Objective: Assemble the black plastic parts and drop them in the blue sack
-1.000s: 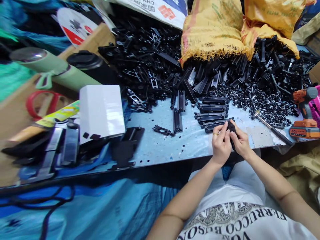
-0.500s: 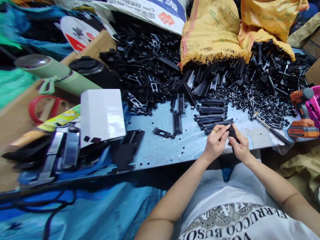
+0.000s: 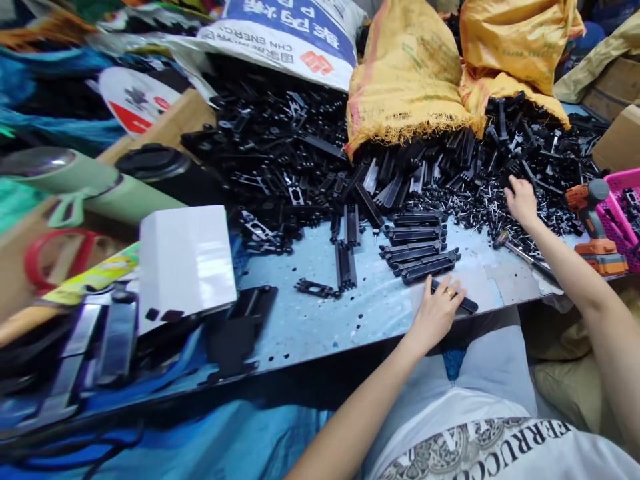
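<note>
My left hand (image 3: 439,308) rests on a long black plastic part (image 3: 465,305) lying at the table's front edge, fingers laid over it and pressing it down. A ring shows on one finger. My right hand (image 3: 520,199) is stretched out to the far right, fingers curled down into the heap of small black pieces and rivets (image 3: 500,203). What its fingertips hold, if anything, is hidden. Just beyond my left hand lies a neat stack of assembled black parts (image 3: 417,243).
A large pile of black plastic parts (image 3: 285,147) spills from yellow sacks (image 3: 410,73) across the back of the blue table (image 3: 320,313). A hammer (image 3: 525,253), an orange drill (image 3: 593,220) and a pink basket (image 3: 625,213) stand at right. A white box (image 3: 185,260) sits left.
Both hands held one black part together before. Now my left hand has laid it on the table, and my right hand has let go and reached out to the heap at right.
</note>
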The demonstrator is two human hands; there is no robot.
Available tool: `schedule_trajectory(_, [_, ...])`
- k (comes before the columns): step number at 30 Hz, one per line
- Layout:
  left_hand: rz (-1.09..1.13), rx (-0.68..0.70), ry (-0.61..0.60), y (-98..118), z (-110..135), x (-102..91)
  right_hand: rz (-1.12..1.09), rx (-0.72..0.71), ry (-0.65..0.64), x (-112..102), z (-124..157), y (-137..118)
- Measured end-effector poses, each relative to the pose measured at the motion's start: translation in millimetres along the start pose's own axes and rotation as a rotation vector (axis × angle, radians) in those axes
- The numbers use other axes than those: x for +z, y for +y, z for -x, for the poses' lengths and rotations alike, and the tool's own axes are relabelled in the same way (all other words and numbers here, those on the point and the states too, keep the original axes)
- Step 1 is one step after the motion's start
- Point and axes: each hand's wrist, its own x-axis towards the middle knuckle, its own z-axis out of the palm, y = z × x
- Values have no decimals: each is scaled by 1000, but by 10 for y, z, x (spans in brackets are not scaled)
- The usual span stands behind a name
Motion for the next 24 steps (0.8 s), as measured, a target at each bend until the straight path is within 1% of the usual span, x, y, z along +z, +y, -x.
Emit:
schedule_trajectory(1, [-18, 62, -68, -25, -49, -33, 50, 99, 33, 16, -205, 146])
schedule_trajectory(2, [-36, 90, -116, -44, -93, -64, 83, 188, 34, 30, -377, 276])
schedule_trajectory(3, [-52, 92, -145, -56, -126, -92, 96, 260, 1, 43, -515, 388])
schedule_trajectory(5, [-83, 48, -155, -65, -153, -139, 78, 350, -110, 70, -700, 548])
schedule_trajectory(7, [-106, -12, -134, -69, -133, -168, 43, 370, -184, 95, -789, 617])
schedule_trajectory(9, [-128, -67, -116, -86, -93, -172, 14, 355, -196, 100, -810, 604])
schedule_trajectory(11, [-153, -124, -108, -120, -61, -149, -12, 361, -185, 65, -767, 541])
schedule_trajectory(13, [-175, -183, -114, -157, -48, -108, -43, 407, -157, -22, -637, 463])
schedule_trajectory(15, [-182, -225, -127, -178, -53, -66, -64, 425, -87, -157, -388, 382])
schedule_trajectory(16, [-172, -231, -132, -181, -60, -51, -74, 382, -56, -235, -213, 336])
schedule_trajectory(17, [-152, -226, -133, -178, -71, -40, -85, 295, -49, -313, -7, 280])
schedule_trajectory(18, [-123, -210, -134, -173, -84, -35, -96, 162, -83, -388, 225, 213])
schedule_trajectory(19, [-90, -191, -135, -167, -100, -35, -107, -11, -161, -453, 474, 133])
schedule_trajectory(21, [-23, -159, -146, -161, -137, -46, -101, -401, -430, -537, 984, -57])
schedule_trajectory(22, [4, -149, -156, -162, -156, -54, -66, -571, -545, -552, 1223, -157])
schedule_trajectory(23, [25, -140, -165, -166, -173, -62, -19, -697, -617, -547, 1436, -253])
schedule_trajectory(24, [41, -132, -172, -172, -188, -68, 28, -780, -658, -527, 1615, -338])
